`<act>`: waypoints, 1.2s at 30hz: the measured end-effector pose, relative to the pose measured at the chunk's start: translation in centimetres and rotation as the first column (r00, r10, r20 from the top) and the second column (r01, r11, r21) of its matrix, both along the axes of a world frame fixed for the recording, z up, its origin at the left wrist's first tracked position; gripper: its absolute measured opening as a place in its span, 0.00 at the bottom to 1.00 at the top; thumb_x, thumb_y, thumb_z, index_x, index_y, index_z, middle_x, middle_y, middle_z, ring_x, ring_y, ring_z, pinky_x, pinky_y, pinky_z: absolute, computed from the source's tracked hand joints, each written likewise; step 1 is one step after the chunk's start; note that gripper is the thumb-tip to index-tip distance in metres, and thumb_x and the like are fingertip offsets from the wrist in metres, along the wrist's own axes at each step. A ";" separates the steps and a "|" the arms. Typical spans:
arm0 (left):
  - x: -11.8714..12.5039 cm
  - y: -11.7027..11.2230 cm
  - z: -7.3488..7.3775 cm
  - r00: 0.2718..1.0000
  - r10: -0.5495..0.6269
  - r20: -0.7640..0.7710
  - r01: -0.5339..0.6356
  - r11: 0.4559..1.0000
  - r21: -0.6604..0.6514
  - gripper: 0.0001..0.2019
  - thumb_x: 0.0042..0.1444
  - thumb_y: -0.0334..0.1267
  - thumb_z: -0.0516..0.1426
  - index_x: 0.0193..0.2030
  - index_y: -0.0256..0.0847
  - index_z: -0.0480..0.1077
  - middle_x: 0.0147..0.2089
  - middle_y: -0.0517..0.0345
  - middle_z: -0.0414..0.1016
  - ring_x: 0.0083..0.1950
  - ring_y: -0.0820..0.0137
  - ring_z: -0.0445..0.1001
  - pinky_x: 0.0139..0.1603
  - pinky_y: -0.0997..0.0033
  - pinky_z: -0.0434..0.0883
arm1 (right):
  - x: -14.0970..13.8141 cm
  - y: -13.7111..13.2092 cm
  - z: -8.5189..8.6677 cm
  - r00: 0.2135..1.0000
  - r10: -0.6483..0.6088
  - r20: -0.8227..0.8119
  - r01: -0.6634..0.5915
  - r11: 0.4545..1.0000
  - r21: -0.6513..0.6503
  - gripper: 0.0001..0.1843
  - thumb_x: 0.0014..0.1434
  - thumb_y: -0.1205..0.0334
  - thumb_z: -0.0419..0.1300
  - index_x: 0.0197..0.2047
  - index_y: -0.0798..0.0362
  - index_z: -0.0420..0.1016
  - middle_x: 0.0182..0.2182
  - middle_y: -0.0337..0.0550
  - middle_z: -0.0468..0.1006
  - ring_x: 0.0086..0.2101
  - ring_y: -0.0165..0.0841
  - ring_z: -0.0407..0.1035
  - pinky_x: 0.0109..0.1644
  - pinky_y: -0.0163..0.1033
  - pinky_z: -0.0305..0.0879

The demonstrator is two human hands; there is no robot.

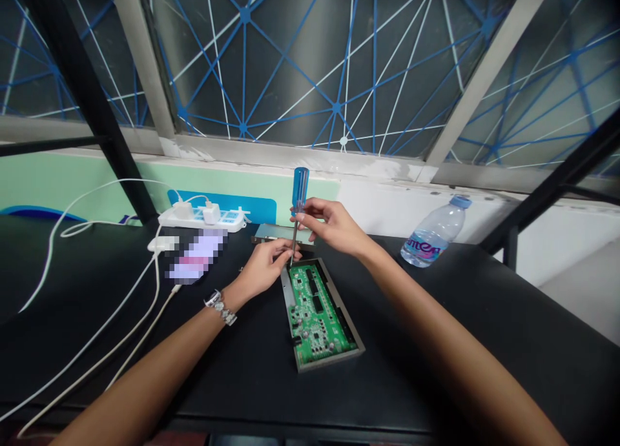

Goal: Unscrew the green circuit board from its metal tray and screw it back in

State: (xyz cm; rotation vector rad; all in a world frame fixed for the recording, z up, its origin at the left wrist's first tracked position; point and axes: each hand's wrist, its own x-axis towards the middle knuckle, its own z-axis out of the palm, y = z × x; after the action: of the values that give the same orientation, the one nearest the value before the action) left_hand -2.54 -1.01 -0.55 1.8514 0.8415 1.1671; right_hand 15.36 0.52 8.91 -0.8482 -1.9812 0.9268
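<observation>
A screwdriver (301, 186) with a clear blue handle stands nearly upright, tip down, at the far left corner of a green circuit board (317, 317). The board sits in a shallow metal tray-like case (332, 362) on the black table. My right hand (336, 225) is closed, its fingers pinching the screwdriver where handle meets shaft. Lower down, the fingers of my left hand (264, 265) are pinched together at the shaft near the tip. Whether a screw sits under the tip is hidden by those fingers. Behind both hands lies a flat grey metal piece (271, 233), partly covered.
At the back left are a white power strip (201, 218) with plugs, a white adapter (163, 244) and a blurred-out phone (197, 257) on a cable. White cables (140, 275) cross the table's left side. A tilted water bottle (434, 233) is at right, near the wall.
</observation>
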 end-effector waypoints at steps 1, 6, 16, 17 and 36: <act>0.0 0.0 0.0 1.000 0.000 -0.001 0.000 1.000 -0.001 0.09 0.64 0.37 0.53 0.44 0.36 0.73 0.42 0.48 0.80 0.46 0.63 0.79 0.52 0.62 0.73 | 0.0 0.1 -0.1 1.000 -0.009 -0.003 0.009 1.000 0.012 0.14 0.58 0.51 0.61 0.38 0.53 0.70 0.35 0.44 0.74 0.38 0.36 0.72 0.28 0.35 0.69; 0.0 0.1 -0.1 1.000 0.001 0.002 -0.001 1.000 0.004 0.09 0.64 0.37 0.53 0.45 0.36 0.72 0.45 0.47 0.80 0.48 0.63 0.79 0.54 0.61 0.72 | -0.3 0.2 -0.4 0.990 -0.143 -0.009 0.142 0.971 0.190 0.13 0.56 0.52 0.62 0.33 0.52 0.68 0.29 0.40 0.73 0.32 0.32 0.69 0.35 0.37 0.66; 0.1 0.2 -0.4 1.000 0.015 -0.011 -0.015 1.000 0.025 0.10 0.64 0.37 0.53 0.46 0.36 0.73 0.45 0.48 0.80 0.48 0.62 0.79 0.54 0.61 0.72 | -1.5 -0.9 -0.4 0.921 -0.389 0.001 0.373 0.884 0.283 0.13 0.54 0.55 0.64 0.29 0.51 0.65 0.23 0.36 0.69 0.26 0.30 0.65 0.33 0.38 0.62; 0.1 0.1 -0.4 1.000 0.017 -0.011 -0.017 0.999 0.027 0.10 0.64 0.37 0.53 0.46 0.36 0.73 0.45 0.48 0.80 0.48 0.63 0.79 0.54 0.61 0.72 | -1.2 -0.8 -0.2 0.944 -0.330 0.005 0.318 0.913 0.256 0.12 0.54 0.54 0.64 0.30 0.51 0.66 0.25 0.38 0.71 0.28 0.30 0.66 0.33 0.38 0.63; 0.0 -0.2 0.1 0.995 0.041 -0.087 -0.035 0.996 0.078 0.13 0.65 0.36 0.52 0.50 0.35 0.74 0.46 0.48 0.81 0.49 0.63 0.79 0.54 0.63 0.71 | -1.8 -1.3 -0.5 0.881 -0.472 -0.014 0.450 0.829 0.332 0.14 0.54 0.52 0.65 0.28 0.51 0.66 0.22 0.35 0.69 0.25 0.29 0.64 0.32 0.38 0.59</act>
State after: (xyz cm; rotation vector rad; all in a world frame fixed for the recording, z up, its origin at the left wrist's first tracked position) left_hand -2.57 -1.19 -0.49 1.9695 0.8967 1.1616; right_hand 13.54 -0.78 8.36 -1.1071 -1.7934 0.2796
